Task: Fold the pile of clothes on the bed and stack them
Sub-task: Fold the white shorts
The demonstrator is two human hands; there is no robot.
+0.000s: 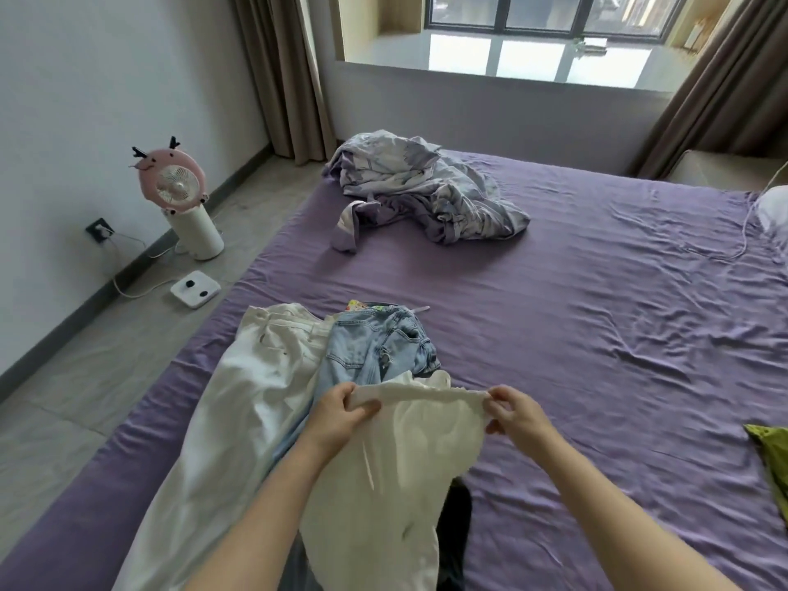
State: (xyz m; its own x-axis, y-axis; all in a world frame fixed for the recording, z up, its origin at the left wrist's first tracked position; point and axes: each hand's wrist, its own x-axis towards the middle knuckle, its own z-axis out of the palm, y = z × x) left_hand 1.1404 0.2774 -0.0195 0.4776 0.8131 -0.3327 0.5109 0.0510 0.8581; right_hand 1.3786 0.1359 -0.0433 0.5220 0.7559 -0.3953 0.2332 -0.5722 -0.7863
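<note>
I hold a white garment up over the near part of the purple bed. My left hand grips the left end of its top band and my right hand pinches the right end, so the band is stretched between them. The cloth hangs down toward me. Under it lie white trousers on the left and light blue jeans beside them, with a bit of colourful printed cloth at the jeans' far end. Something black shows below the white garment.
A crumpled lilac and white quilt lies at the far side of the bed. A yellow-green cloth is at the right edge. On the floor to the left stand a pink fan and a white scale. A white cable crosses the bed's right side.
</note>
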